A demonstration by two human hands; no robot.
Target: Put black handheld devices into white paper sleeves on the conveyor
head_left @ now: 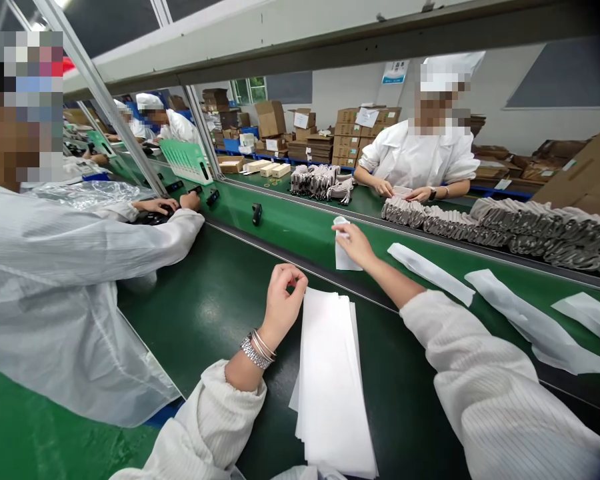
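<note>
My right hand point(354, 243) reaches out over the green conveyor belt point(290, 230) and pinches a white foam pouch point(344, 257) by its top, the pouch hanging upright on the belt. My left hand point(284, 297) hovers with curled fingers, closed loosely on nothing I can make out, at the far left corner of a stack of white foam sheets point(330, 380) lying on the dark green bench in front of me. Bracelets circle my left wrist.
Three more white pouches point(430, 273) lie on the belt to the right. Grey pouches point(530, 230) are heaped across the belt, where a person in white point(420, 157) works. A co-worker's sleeve point(70, 267) fills the left. Cardboard boxes point(350, 133) stand behind.
</note>
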